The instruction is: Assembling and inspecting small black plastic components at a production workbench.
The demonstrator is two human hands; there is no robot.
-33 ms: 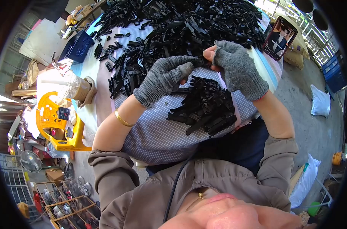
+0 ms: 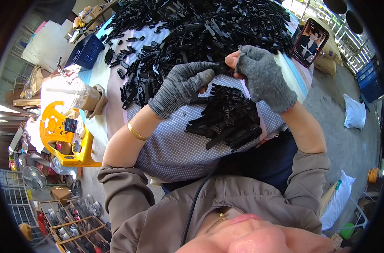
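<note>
A small black plastic piece (image 2: 219, 68) spans the gap between my two hands above the table. My left hand (image 2: 180, 87), in a grey knit glove, pinches one end of it between thumb and fingers. At the other end, my right hand (image 2: 264, 78) grips it with bare fingertips showing from a similar glove. Its exact shape is partly hidden by the fingers. Just below my hands lies a smaller heap of black plastic parts (image 2: 230, 114) on the dotted cloth (image 2: 170, 141). Beyond them spreads a large pile of similar black parts (image 2: 192, 33).
A phone (image 2: 310, 43) stands at the table's right edge. To the left are a blue basket (image 2: 84, 51), a plastic cup (image 2: 78, 96) in a holder and a yellow chair (image 2: 52, 130). White sacks (image 2: 354, 110) and a blue crate (image 2: 371, 80) lie on the right.
</note>
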